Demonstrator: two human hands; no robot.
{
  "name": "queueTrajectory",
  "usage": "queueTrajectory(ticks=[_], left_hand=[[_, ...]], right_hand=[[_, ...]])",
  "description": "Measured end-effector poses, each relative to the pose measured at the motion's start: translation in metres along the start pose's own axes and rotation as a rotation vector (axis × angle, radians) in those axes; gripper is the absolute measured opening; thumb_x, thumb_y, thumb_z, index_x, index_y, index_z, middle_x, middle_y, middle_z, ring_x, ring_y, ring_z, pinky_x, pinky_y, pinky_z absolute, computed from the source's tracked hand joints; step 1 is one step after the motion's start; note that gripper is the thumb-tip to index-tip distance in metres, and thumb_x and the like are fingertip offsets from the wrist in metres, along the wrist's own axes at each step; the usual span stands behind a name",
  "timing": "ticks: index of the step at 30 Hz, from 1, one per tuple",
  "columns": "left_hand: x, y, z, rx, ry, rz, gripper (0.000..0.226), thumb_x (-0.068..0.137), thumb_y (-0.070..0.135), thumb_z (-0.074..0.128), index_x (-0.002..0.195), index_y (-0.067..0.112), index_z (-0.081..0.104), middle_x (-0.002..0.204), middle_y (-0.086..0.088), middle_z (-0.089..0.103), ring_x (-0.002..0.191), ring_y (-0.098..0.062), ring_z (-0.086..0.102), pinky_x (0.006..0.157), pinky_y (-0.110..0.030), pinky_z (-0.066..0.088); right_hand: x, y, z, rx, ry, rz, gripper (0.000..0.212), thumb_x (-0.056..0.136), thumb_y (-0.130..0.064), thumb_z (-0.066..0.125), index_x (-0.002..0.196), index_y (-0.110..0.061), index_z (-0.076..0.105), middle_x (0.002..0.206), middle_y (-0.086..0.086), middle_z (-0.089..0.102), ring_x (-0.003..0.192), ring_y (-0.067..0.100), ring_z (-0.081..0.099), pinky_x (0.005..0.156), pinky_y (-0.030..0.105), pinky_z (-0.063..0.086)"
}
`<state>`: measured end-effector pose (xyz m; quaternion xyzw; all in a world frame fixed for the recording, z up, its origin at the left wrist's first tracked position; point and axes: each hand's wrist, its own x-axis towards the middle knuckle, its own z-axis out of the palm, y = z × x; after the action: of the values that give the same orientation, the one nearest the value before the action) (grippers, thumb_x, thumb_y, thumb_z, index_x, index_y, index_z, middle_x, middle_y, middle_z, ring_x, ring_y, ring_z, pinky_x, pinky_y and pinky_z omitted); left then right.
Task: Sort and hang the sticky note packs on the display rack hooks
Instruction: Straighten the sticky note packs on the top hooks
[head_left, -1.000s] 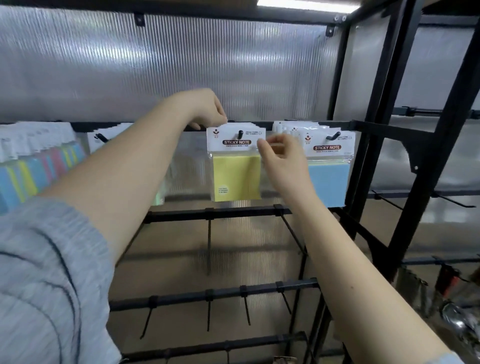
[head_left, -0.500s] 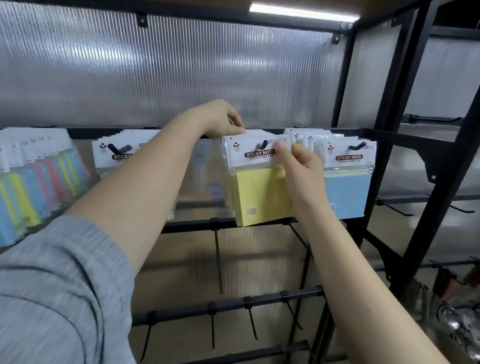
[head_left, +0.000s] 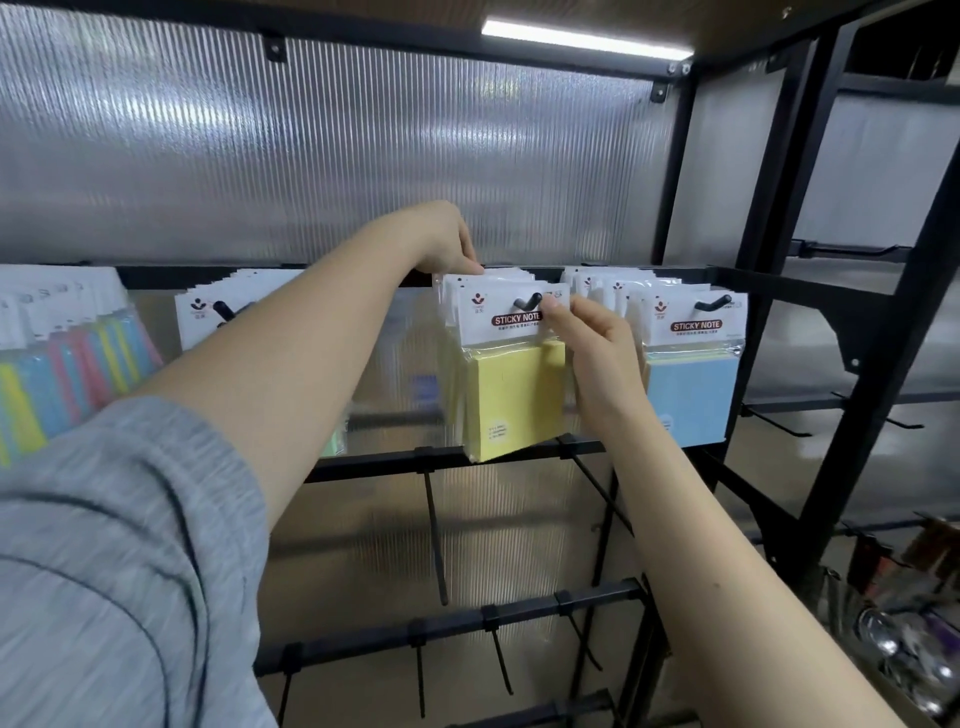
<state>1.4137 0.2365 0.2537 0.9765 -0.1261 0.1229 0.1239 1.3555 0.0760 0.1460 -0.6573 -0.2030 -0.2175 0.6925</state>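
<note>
A display rack (head_left: 883, 291) of matt black metal is backed by a ribbed, translucent plastic panel (head_left: 311, 156) with a soft sheen. Yellow sticky note packs (head_left: 511, 395) of matt paper are sealed in glossy clear plastic film under smooth white card headers. The blue packs (head_left: 691, 395) are wrapped alike. A sleeve (head_left: 104, 571) of soft grey heathered knit cloth is seen.

The black rack (head_left: 769, 280) carried packs on its top-rail hooks: striped packs (head_left: 62, 358) at left, a partly hidden stack (head_left: 208, 312), yellow packs (head_left: 511, 395) at centre, blue packs (head_left: 693, 395) at right. Lower hooks (head_left: 435, 540) hung bare.
</note>
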Motion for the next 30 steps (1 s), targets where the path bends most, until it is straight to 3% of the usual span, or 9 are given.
queueTrajectory(ticks=[4, 6, 9, 12, 15, 17, 22, 27, 30], left_hand=[[0.001, 0.003, 0.0, 0.071, -0.045, -0.006, 0.027, 0.094, 0.033, 0.056, 0.108, 0.014, 0.069, 0.106, 0.002, 0.059, 0.093, -0.015, 0.05, 0.078, -0.029, 0.038], [0.001, 0.003, 0.0, 0.075, -0.053, 0.005, 0.027, 0.095, 0.032, 0.054, 0.11, 0.014, 0.068, 0.108, 0.001, 0.058, 0.094, -0.015, 0.049, 0.079, -0.029, 0.037], [0.0, 0.003, -0.003, 0.095, -0.068, 0.026, 0.026, 0.095, 0.032, 0.053, 0.107, 0.015, 0.068, 0.105, 0.002, 0.057, 0.094, -0.014, 0.049, 0.079, -0.029, 0.036], [-0.003, 0.003, -0.009, 0.132, -0.136, 0.059, 0.023, 0.094, 0.035, 0.053, 0.1, 0.019, 0.068, 0.105, 0.0, 0.063, 0.092, -0.016, 0.052, 0.08, -0.03, 0.038], [-0.003, 0.002, -0.014, 0.122, -0.174, 0.07, 0.021, 0.092, 0.04, 0.054, 0.095, 0.024, 0.067, 0.105, -0.004, 0.066, 0.086, -0.018, 0.055, 0.083, -0.032, 0.043], [-0.006, 0.003, -0.015, 0.057, -0.153, 0.088, 0.018, 0.091, 0.04, 0.056, 0.096, 0.025, 0.065, 0.099, 0.002, 0.066, 0.081, -0.013, 0.057, 0.075, -0.027, 0.045], [-0.012, 0.003, -0.015, -0.019, -0.161, 0.148, 0.01, 0.087, 0.033, 0.064, 0.094, 0.026, 0.067, 0.092, 0.013, 0.064, 0.087, -0.008, 0.056, 0.077, -0.026, 0.04], [-0.013, 0.006, -0.013, -0.013, -0.087, 0.139, 0.009, 0.088, 0.031, 0.064, 0.093, 0.025, 0.068, 0.089, 0.013, 0.062, 0.092, -0.009, 0.054, 0.083, -0.027, 0.037], [-0.013, 0.006, -0.012, -0.03, -0.087, 0.126, 0.01, 0.088, 0.031, 0.063, 0.092, 0.024, 0.069, 0.095, 0.008, 0.065, 0.092, -0.01, 0.056, 0.079, -0.027, 0.038]], right_hand=[[-0.001, -0.003, 0.002, -0.084, 0.036, -0.081, 0.039, 0.09, -0.027, 0.058, 0.08, 0.011, 0.061, 0.073, 0.007, 0.055, 0.073, 0.015, 0.047, 0.064, 0.023, 0.036], [-0.001, -0.006, 0.002, -0.113, 0.037, -0.087, 0.047, 0.088, -0.032, 0.058, 0.081, 0.014, 0.056, 0.072, 0.006, 0.049, 0.07, 0.015, 0.041, 0.062, 0.024, 0.03], [0.0, -0.007, 0.0, -0.24, 0.05, -0.079, 0.042, 0.094, -0.023, 0.057, 0.058, -0.006, 0.043, 0.052, -0.012, 0.032, 0.051, 0.002, 0.027, 0.047, 0.016, 0.022], [-0.001, -0.008, 0.002, -0.338, 0.099, -0.092, 0.043, 0.094, -0.022, 0.057, 0.059, -0.019, 0.032, 0.047, -0.013, 0.021, 0.046, 0.003, 0.022, 0.043, 0.017, 0.017], [-0.002, -0.008, 0.002, -0.307, 0.092, -0.075, 0.042, 0.094, -0.023, 0.057, 0.06, -0.017, 0.034, 0.053, -0.01, 0.022, 0.047, 0.003, 0.021, 0.044, 0.018, 0.017], [-0.003, -0.008, 0.001, -0.312, 0.087, -0.079, 0.039, 0.094, -0.024, 0.057, 0.062, -0.012, 0.038, 0.056, -0.007, 0.023, 0.049, 0.003, 0.02, 0.046, 0.02, 0.017], [-0.004, -0.008, 0.002, -0.274, 0.073, -0.079, 0.042, 0.094, -0.024, 0.057, 0.067, 0.007, 0.048, 0.059, -0.001, 0.029, 0.054, 0.006, 0.026, 0.053, 0.024, 0.023], [-0.003, -0.009, 0.0, -0.108, 0.031, -0.058, 0.047, 0.085, -0.037, 0.062, 0.072, 0.008, 0.057, 0.068, 0.008, 0.045, 0.064, 0.017, 0.037, 0.061, 0.031, 0.029], [-0.001, -0.01, -0.001, -0.003, 0.025, -0.025, 0.031, 0.079, -0.035, 0.064, 0.059, -0.012, 0.065, 0.068, 0.007, 0.057, 0.072, 0.022, 0.048, 0.069, 0.036, 0.036]])
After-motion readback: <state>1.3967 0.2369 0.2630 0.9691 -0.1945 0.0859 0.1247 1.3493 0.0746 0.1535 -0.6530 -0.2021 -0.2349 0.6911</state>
